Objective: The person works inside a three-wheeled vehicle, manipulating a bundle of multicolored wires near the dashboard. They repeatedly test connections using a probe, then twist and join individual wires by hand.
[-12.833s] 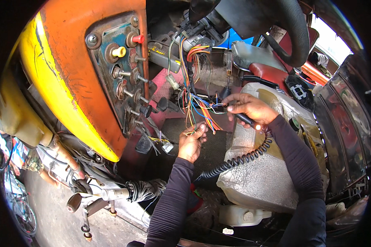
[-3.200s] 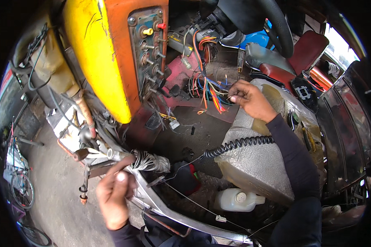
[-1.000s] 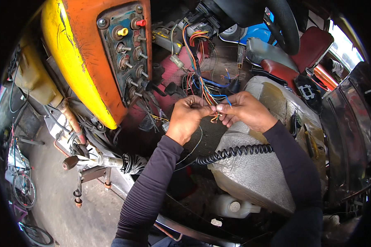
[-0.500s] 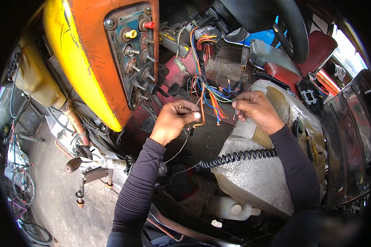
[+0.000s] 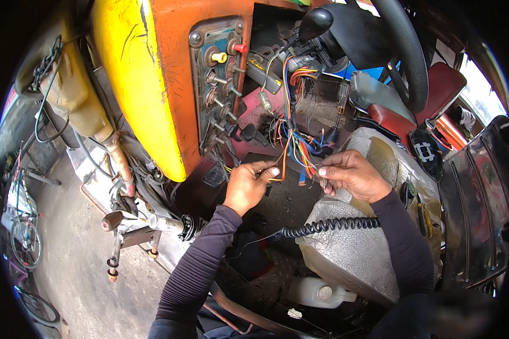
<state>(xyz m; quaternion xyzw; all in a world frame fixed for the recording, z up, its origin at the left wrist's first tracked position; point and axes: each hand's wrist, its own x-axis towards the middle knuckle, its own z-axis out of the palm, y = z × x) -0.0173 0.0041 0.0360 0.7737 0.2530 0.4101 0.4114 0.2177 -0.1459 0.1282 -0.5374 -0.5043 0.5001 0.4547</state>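
Note:
A bundle of multicoloured wires (image 5: 292, 113) hangs loose below the steering column, its bare ends fanning out between my hands. My left hand (image 5: 247, 186) is closed in a pinch, thumb against forefinger, on an orange-brown wire (image 5: 284, 162) from the left of the bundle. On the other side my right hand (image 5: 353, 176) pinches a thin wire, greenish where it shows at the fingertips; its tip is partly hidden by the fingers. Red, yellow, white and blue wires (image 5: 304, 155) hang between the two hands.
An orange and yellow panel (image 5: 175, 73) with switches stands at left. Upper right are the steering wheel (image 5: 411, 62) and red seats (image 5: 444, 93). A silver-covered hump (image 5: 350, 237), a coiled black cable (image 5: 333, 227) and a whitish plastic jug (image 5: 322, 292) lie nearer me.
The view has shifted, so the panel and wires sit further right and lower in the picture. Both hands keep their pinch; my right hand is now closer to the hanging wire ends.

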